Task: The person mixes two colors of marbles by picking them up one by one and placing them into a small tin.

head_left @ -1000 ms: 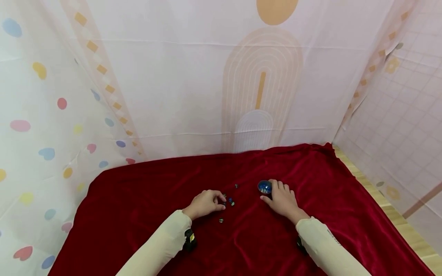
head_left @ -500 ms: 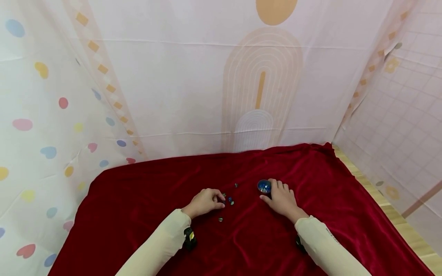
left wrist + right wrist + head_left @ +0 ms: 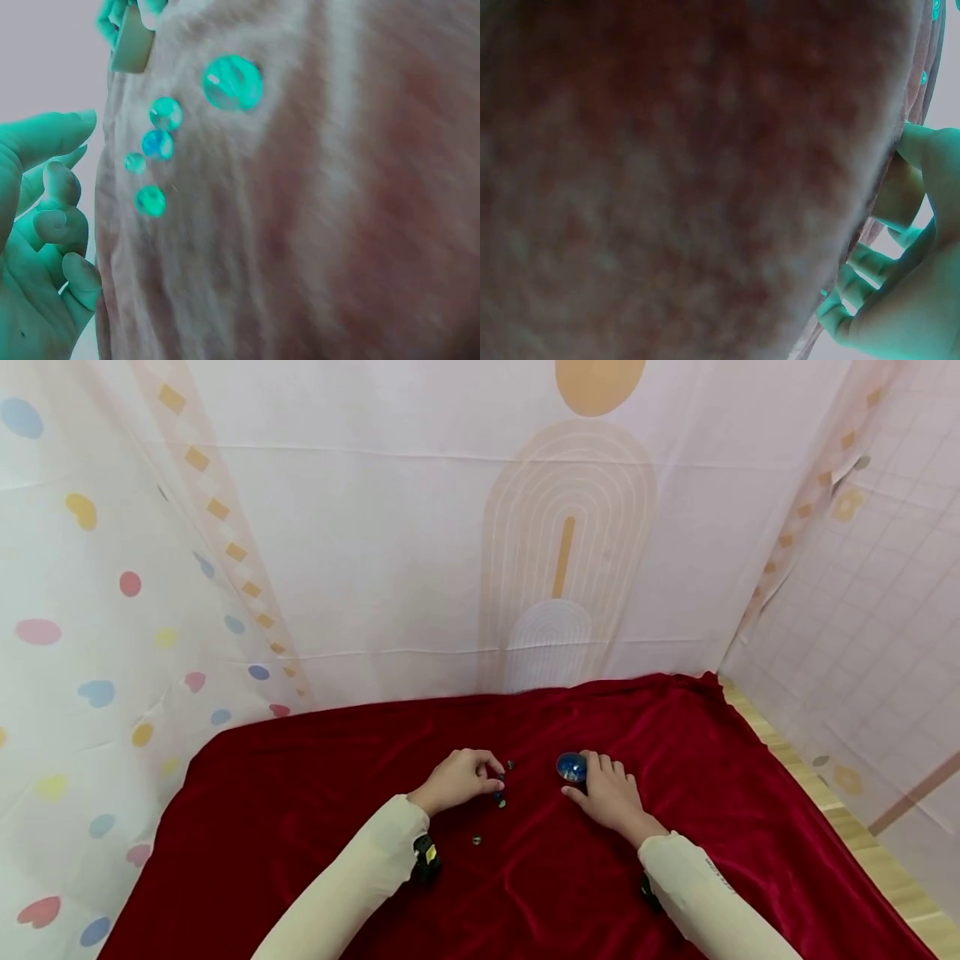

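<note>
Your left hand [image 3: 456, 780] shifts forward beside the marbles [image 3: 157, 145], drawing nearer the cup [image 3: 132, 48] your right hand [image 3: 611, 791] clasps; whether the left grip pinches one is unclear.

It looked like a fabric-walled booth: creased, patterned sheets [image 3: 375, 552] hung on three sides around a velvety red cloth [image 3: 555, 860].

my sleeves [image 3: 348, 868]: cream, dark lettering on the right one | cloth [image 3: 315, 793]: deep red, shiny streaks | marbles [image 3: 233, 82]: blue/green, glowing teal on my left wrist cam | cup [image 3: 132, 51]: blue inside | left curtain [image 3: 52, 685]: white, multicolour dots n hearts | back curtain [image 3: 375, 568]: beige arch, orange diamonds
</note>
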{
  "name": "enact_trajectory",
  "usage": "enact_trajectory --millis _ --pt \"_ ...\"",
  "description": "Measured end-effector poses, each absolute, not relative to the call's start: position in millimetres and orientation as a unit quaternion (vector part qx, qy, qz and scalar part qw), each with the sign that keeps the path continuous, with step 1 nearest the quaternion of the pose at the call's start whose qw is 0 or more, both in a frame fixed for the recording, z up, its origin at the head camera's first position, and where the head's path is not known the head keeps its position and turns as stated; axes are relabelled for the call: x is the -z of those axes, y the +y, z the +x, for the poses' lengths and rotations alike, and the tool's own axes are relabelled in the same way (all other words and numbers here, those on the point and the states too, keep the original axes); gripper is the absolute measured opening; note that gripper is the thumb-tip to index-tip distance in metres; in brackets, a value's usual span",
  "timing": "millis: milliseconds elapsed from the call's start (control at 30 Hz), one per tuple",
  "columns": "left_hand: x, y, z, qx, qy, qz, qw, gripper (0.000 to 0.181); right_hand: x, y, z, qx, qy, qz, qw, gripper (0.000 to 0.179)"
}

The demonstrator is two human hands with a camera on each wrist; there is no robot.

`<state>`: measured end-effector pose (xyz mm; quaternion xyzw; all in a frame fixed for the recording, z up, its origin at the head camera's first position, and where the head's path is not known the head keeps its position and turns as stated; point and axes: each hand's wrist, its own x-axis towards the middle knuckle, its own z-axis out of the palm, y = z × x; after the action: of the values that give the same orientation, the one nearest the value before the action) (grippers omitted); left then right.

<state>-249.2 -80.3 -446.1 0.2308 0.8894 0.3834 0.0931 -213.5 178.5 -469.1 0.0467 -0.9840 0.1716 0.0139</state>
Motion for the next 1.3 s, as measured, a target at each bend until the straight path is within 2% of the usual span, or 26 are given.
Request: enact_trajectory --millis 567,1300 --pt "435 -25 -261 -0.37 0.888 0.256 0.096 0.015 470 178 -213 -0.166 -0.985 0.042 0.019 0.065" --pt "428 8 -268 -0.357 0.891 0.265 0.093 0.018 474 178 -216 -0.169 -0.985 0.038 0.019 0.065"
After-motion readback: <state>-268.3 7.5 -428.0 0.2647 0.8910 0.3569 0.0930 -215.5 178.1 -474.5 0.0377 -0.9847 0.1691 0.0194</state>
